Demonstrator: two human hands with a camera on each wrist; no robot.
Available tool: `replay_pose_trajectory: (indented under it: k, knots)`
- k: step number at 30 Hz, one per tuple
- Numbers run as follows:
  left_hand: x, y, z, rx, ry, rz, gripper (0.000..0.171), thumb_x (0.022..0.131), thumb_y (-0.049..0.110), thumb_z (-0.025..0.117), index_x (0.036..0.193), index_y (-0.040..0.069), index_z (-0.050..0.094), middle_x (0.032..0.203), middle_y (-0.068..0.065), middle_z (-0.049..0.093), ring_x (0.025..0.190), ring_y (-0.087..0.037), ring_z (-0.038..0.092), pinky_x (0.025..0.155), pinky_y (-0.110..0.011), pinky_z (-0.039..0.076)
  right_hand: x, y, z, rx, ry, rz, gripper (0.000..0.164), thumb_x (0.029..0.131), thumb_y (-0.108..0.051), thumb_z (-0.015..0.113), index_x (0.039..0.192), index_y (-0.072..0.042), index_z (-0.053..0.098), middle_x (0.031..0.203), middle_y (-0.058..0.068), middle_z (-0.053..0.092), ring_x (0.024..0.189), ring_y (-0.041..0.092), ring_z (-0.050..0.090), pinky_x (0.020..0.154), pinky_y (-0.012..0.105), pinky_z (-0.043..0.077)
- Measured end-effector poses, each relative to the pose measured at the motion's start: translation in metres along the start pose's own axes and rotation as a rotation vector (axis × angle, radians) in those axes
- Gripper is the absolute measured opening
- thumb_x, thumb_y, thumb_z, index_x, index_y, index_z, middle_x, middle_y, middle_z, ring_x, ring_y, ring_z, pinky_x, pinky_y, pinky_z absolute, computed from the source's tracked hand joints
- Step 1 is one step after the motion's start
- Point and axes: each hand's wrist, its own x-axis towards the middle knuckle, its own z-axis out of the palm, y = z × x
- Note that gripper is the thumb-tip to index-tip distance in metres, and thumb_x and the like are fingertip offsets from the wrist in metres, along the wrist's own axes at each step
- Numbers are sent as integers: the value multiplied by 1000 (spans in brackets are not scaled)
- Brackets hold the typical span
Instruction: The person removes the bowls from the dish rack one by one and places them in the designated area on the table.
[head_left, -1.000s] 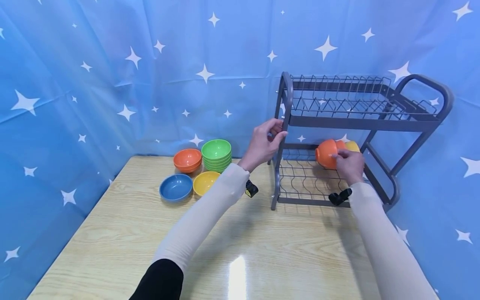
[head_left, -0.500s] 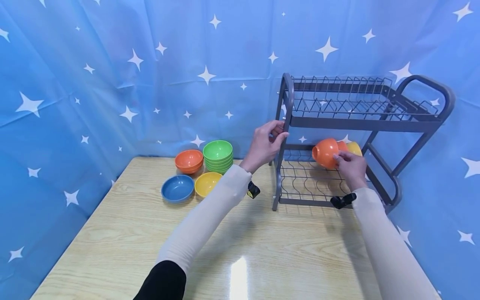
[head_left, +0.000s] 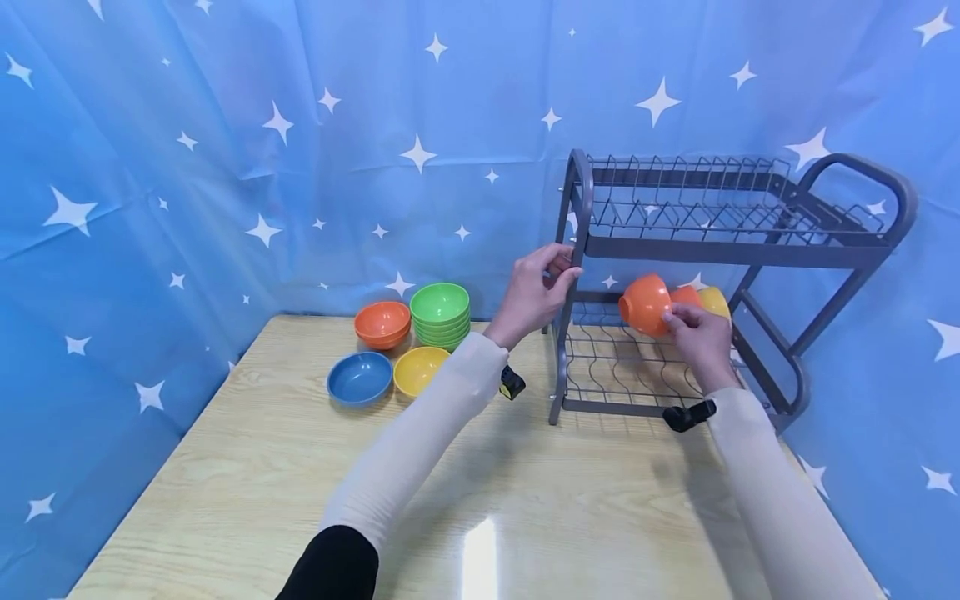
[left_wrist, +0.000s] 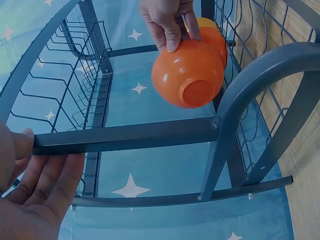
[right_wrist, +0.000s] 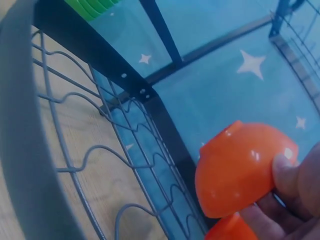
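My right hand pinches the rim of an orange bowl, which is tilted on its side above the lower shelf of a dark grey dish rack. Behind it, another orange bowl and a yellow bowl stand on edge at the shelf's right part. The left wrist view shows the held bowl with its foot facing that camera. My left hand grips the rack's left front post, thumb on one side and fingers on the other, plain in the left wrist view.
On the table at the left stand a stack of green bowls, orange bowls, a blue bowl and a yellow bowl. The rack's wire upper tier hangs over my right hand. A starry blue curtain backs everything.
The held orange bowl has shifted slightly left and up, away from the orange bowl behind it, and tilts more. My left hand keeps its grip on the post.
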Motion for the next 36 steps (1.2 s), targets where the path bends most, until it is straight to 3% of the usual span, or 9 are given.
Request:
replay_pose_trajectory:
  k: [4,9,17,23,30,36]
  knots:
    - [-3,0,2,-10,9,12,26,101,15,65,124,3,65,100,-9,70,83,-12,63,72,-16,57,-14,-4,0,-54,3,-49,51,104,-46,56,143,-14,60,136,13,62,121,25,52,90,34,46]
    - [-4,-2,4,-5,16,26,25,102,15,65,123,3,65,99,-7,70,82,-10,63,72,-17,57,-31,-14,0,-82,-17,-109,48,104,-41,57,143,-13,61,136,15,63,121,29,55,94,41,47]
    - [-3,-2,2,-24,36,23,21,102,14,65,119,3,66,98,-8,70,82,-12,63,72,-21,58,-52,-32,4,-118,5,-255,37,103,-32,63,134,-12,68,126,17,66,107,31,54,84,37,46]
    - [-2,-1,3,-9,34,22,22,102,15,65,120,4,66,98,-7,69,82,-10,62,72,-17,57,-64,-33,3,-165,37,-419,27,102,-16,65,127,-7,71,121,17,69,104,33,57,91,47,47]
    - [-2,-1,5,-15,34,21,22,102,15,65,120,3,65,99,-7,69,83,-11,62,72,-15,56,-76,-34,-2,-151,67,-537,20,99,-6,66,117,-2,75,120,18,70,119,38,57,105,62,45]
    - [-1,-1,4,-49,6,-26,23,102,17,65,122,5,64,102,-7,68,87,-12,62,74,-14,55,-85,-35,-6,-131,76,-603,18,98,-3,66,112,-2,77,114,16,70,114,35,57,99,59,47]
